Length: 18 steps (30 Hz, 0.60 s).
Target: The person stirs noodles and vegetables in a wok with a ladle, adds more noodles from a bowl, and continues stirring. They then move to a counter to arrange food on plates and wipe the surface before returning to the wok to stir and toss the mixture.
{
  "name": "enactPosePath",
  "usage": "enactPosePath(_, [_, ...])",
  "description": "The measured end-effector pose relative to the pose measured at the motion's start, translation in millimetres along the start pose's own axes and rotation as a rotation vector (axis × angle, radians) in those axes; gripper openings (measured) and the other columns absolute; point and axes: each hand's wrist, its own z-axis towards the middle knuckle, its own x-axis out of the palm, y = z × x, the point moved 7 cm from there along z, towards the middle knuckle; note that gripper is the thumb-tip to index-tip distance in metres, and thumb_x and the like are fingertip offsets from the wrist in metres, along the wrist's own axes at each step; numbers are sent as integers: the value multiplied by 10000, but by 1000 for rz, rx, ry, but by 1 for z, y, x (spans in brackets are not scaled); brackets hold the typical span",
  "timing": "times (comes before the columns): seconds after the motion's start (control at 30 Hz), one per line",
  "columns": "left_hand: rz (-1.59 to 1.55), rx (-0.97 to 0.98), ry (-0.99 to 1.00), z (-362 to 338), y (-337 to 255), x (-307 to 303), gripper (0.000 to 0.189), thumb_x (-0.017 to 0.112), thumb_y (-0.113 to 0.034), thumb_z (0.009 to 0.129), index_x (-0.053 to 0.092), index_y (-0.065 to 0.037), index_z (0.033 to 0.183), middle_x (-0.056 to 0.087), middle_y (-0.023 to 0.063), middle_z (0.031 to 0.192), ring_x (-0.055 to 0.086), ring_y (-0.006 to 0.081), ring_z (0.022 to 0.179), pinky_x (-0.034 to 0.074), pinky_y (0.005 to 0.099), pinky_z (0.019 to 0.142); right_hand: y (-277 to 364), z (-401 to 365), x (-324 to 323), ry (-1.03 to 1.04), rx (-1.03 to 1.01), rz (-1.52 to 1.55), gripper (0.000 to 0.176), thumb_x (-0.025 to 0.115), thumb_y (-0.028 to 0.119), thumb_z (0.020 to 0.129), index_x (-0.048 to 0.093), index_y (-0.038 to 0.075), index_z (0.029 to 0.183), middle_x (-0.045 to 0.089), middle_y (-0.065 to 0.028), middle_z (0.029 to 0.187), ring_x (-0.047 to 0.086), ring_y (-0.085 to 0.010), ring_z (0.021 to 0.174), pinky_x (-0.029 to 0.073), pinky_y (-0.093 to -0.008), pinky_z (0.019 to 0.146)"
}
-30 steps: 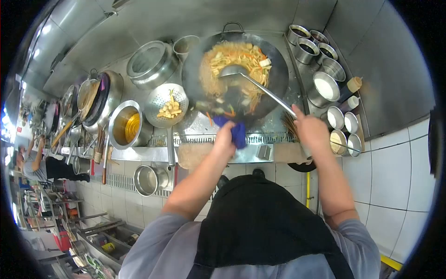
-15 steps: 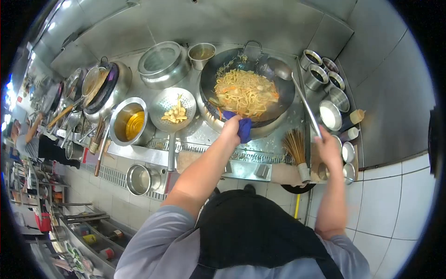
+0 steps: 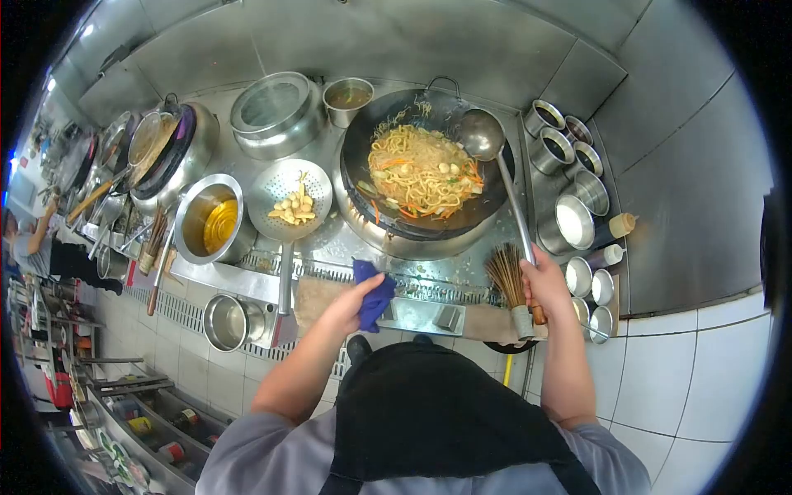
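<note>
A dark wok (image 3: 360,177) sits on the stove, with noodles (image 3: 425,165), carrot strips and pale pieces heaped in it. My right hand (image 3: 546,285) grips the handle of a long ladle (image 3: 481,134), whose bowl rests at the wok's right inner side. My left hand (image 3: 353,307) is closed around a folded blue cloth (image 3: 374,289), apart from the wok and in front of the stove edge. Left of the wok lies a perforated strainer (image 3: 268,179) holding pale yellow pieces (image 3: 295,205). Below my right hand's ladle stands a bamboo brush (image 3: 506,280).
A metal pot of oil (image 3: 188,216) and an empty-looking pot (image 3: 231,320) are at left. Behind stand a lidded pot (image 3: 276,115) and a small pot (image 3: 348,97). Seasoning containers (image 3: 572,221) and bottles (image 3: 615,225) line the right. Another person (image 3: 37,247) stands far left.
My left hand has let go of the wok rim and drawn back toward me with the blue cloth. My right hand has moved left and down, and the ladle bowl shifted slightly left.
</note>
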Motion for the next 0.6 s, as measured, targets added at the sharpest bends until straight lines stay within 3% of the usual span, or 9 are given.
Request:
enactPosePath(0.1, [-25,122,-101,-15,-1,-20,302,680,-298,877,624,-58,1050,666,36,862,622,121,683,497,247,574,-3,-6,1,30,58,43,411,515,125,953,434,108,1356,454,14,618,438,-93,427,385,-265,381])
enactPosePath(0.13, [-2,131,-30,-13,0,-32,292,690,-265,873,595,-60,1058,647,31,901,630,137,769,522,265,678,-4,-10,10,97,87,53,302,513,145,962,483,116,1260,457,18,625,442,-93,433,383,-258,385])
enactPosePath(0.27, [0,174,-82,-13,-3,-54,292,689,-263,872,589,-58,1056,639,29,907,625,132,762,525,271,675,-18,-19,40,312,251,355,187,526,185,965,497,146,1146,468,21,646,446,-92,446,376,-255,393])
enactPosePath(0.4, [41,163,-74,-15,-7,-59,312,687,-261,873,582,-50,1076,642,37,925,630,138,774,527,277,688,-21,-18,44,305,283,493,125,527,184,965,487,148,1077,474,18,657,435,-94,456,368,-269,398])
enactPosePath(0.5, [190,249,-242,-23,-18,-63,393,706,-289,851,570,-12,1095,643,62,933,637,170,814,532,308,721,-15,-19,37,333,265,637,80,523,188,967,467,149,1009,466,14,658,422,-96,464,356,-276,402])
enactPosePath(0.57, [884,527,-550,-35,-45,-67,486,724,-330,819,558,24,1109,642,142,1001,642,241,903,523,376,789,-7,-27,25,303,225,684,136,508,199,974,492,155,1101,455,10,659,413,-96,468,349,-276,404])
enactPosePath(0.6, [1055,635,-651,-13,-36,-92,526,735,-355,778,565,13,1114,606,195,1050,600,315,987,487,428,849,-1,-32,21,295,212,691,257,497,207,978,491,161,1231,446,6,657,412,-98,455,347,-272,394])
